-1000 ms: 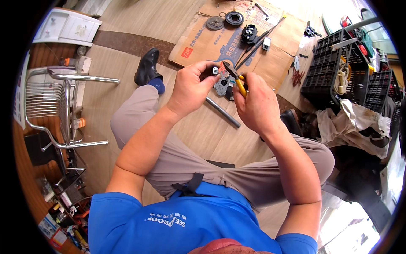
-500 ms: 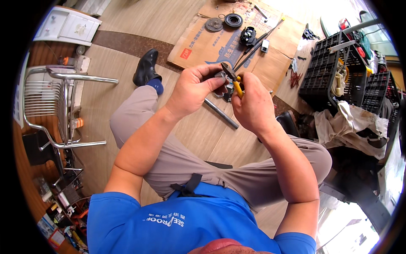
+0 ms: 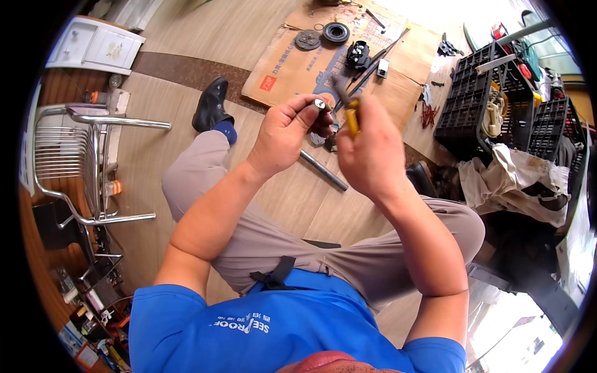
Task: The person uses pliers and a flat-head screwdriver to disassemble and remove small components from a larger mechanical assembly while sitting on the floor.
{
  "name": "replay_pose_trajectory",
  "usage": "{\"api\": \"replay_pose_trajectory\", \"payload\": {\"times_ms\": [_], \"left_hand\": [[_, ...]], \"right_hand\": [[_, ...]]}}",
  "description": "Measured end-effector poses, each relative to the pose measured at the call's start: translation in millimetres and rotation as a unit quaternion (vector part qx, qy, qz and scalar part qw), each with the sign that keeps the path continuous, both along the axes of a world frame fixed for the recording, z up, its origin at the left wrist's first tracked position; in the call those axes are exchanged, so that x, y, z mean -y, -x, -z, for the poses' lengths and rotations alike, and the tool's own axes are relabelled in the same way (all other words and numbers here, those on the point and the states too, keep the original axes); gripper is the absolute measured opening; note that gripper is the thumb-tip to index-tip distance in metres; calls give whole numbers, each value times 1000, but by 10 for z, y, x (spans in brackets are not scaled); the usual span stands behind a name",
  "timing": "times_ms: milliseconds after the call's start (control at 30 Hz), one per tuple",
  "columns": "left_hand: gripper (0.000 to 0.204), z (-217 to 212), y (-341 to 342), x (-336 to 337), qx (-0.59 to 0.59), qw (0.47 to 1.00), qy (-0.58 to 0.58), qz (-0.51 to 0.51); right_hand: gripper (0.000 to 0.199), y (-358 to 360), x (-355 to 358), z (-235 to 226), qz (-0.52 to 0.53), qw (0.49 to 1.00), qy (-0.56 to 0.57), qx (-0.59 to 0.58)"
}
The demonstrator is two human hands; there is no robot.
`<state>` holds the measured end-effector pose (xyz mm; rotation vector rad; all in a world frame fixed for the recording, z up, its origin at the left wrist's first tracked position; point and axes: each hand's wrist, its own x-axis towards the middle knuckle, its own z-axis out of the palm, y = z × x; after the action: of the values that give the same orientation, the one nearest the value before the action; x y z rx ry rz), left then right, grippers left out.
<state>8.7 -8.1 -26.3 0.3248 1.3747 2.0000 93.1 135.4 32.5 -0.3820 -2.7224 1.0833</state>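
Note:
My left hand [image 3: 287,132] is raised in front of me, its fingers closed around a small dark metal part with a shiny round end [image 3: 319,104]. My right hand [image 3: 368,152] is right beside it, gripping pliers with yellow handles [image 3: 351,118]; the pliers' jaws point up and left toward the part. Both hands hover above my knees, over a grey metal rod [image 3: 323,170] that lies on the wooden floor.
A sheet of cardboard [image 3: 292,68] lies on the floor ahead with round black discs [image 3: 336,32], a black mechanical part [image 3: 357,55] and long tools. Black plastic crates [image 3: 479,99] and a crumpled cloth [image 3: 516,180] sit to the right. A metal chair [image 3: 74,161] stands left.
Both hands have come up and closer to my face, still together. The pliers have tilted more upright against the small part.

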Motion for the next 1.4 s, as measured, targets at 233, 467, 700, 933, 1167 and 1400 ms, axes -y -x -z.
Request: {"api": "replay_pose_trajectory", "payload": {"times_ms": [233,467,700,933,1167,1400], "left_hand": [[27,-41,-33,-53,-108,994,15,32],[25,-26,-59,-96,-99,995,20,-7],[27,-38,-96,-124,-118,991,55,-9],[26,-90,-81,-115,-187,978,84,34],[24,-100,-77,-65,-180,981,74,22],[20,-174,-83,-89,-408,895,176,-37]], "right_hand": [[32,-15,-46,29,-18,999,-31,0],[29,-24,-19,77,-33,994,-39,94],[28,-2,-25,44,-42,991,-16,128],[24,-38,-91,-18,-46,990,-85,100],[19,-3,-265,22,65,976,206,-9],[17,-37,-136,208,40,834,549,29]]}}
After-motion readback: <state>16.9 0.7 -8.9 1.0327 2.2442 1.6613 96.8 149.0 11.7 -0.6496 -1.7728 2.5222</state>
